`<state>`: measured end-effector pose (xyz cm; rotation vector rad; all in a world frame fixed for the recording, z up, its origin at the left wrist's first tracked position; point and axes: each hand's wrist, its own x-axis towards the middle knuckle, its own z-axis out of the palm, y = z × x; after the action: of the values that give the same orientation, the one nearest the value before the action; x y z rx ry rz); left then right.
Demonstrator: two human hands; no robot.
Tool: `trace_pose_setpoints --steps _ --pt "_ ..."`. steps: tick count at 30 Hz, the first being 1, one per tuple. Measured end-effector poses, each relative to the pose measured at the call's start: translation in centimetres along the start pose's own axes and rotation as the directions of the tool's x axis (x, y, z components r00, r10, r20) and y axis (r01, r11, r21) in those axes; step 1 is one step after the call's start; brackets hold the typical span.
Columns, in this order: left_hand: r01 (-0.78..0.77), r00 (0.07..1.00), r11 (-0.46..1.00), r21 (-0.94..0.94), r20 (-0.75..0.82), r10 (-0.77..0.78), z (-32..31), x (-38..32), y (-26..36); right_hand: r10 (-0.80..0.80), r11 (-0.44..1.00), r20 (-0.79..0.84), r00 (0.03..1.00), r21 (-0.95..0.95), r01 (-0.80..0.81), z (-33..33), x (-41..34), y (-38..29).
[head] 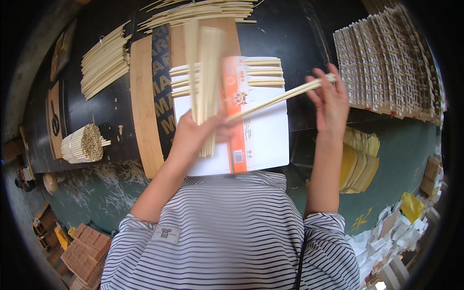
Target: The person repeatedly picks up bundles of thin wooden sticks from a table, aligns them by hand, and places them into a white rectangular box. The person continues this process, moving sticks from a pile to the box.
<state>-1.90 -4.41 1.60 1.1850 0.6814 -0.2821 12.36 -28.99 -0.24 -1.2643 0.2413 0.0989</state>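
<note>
My left hand (203, 132) is closed around a bundle of pale wooden chopsticks (210, 72), blurred by motion, held upright over a white card (268, 134). An orange printed band (237, 145) with writing runs down the middle of the card. Several chopsticks (264, 72) lie across the card's upper part, passing beneath the band. Off to the right, my right hand (328, 98) pinches the far ends of a few chopsticks (281, 97). Their other ends reach down to the band, close to my left fingers. Beneath the card is a wooden board (143, 98).
On the dark table (282, 36), loose chopsticks (203, 12) lie at the back and a tied bundle (107, 59) at the left. A round bundle (83, 145) rests near the front edge. Stacked filled cards (384, 65) stand at the right. Wrapped yellow packs (359, 163) sit lower right.
</note>
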Motion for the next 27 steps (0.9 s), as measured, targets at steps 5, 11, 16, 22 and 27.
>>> trace_pose_setpoints --steps 5,11,16,22,27 --pt "-0.078 0.994 0.996 -0.043 -0.075 0.075 -0.4 1.4 0.2 -0.156 0.987 -0.282 0.947 0.005 0.164 -3.9 0.6 0.9" --pt "-0.076 0.996 0.996 0.035 -0.034 0.077 -0.5 1.4 -0.3 -0.089 0.996 -0.328 0.94 -0.005 0.092 -4.8 0.2 2.9" --pt "-0.124 0.988 0.992 0.034 -0.086 0.127 -0.1 1.1 -1.1 0.053 0.996 -0.215 0.975 0.082 -0.036 -1.2 -0.7 5.2" --pt "-0.265 0.945 0.964 -0.008 -0.2 0.258 0.0 0.0 -1.6 0.133 0.988 -0.072 0.988 0.094 -0.126 -0.5 -1.8 5.7" --pt "-0.127 0.992 0.987 0.101 0.035 0.124 -0.3 -0.1 -1.4 0.086 0.996 -0.127 0.988 -0.005 -0.087 -0.4 -3.9 4.9"
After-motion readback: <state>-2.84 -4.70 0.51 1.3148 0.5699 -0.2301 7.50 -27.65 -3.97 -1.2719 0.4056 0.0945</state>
